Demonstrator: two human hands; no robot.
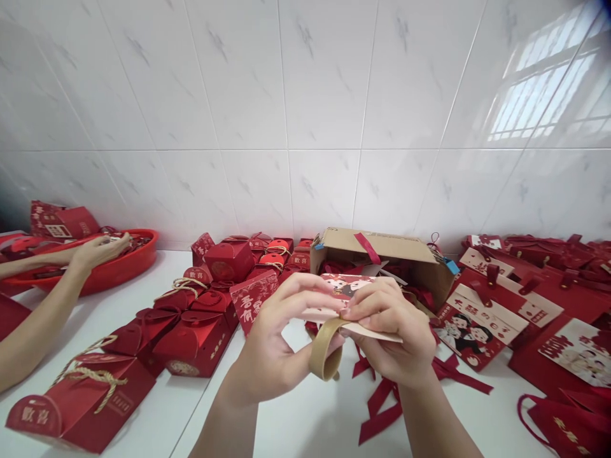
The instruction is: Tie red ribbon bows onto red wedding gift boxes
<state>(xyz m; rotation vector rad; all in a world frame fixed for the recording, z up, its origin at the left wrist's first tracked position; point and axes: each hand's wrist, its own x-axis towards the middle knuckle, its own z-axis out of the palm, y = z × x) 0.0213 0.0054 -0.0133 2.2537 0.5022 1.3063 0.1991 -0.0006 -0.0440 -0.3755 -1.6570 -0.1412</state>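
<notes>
My left hand [277, 337] and my right hand [394, 334] meet in the middle, both pinching a flat red and cream gift-box card [341, 287] with a cartoon couple printed on it. A tan ribbon loop [324, 350] hangs from the card between my thumbs. Both hands have their fingers closed on the card's near edge. Right behind them stands an open cardboard box [382, 248] holding more red pieces.
Several folded red gift boxes [195, 331] cover the white table at the left. Flat printed cards [482, 318] and red bags lie at the right. Red ribbons [382, 401] lie below my hands. Another person's arms [52, 299] reach toward a red basin [114, 267].
</notes>
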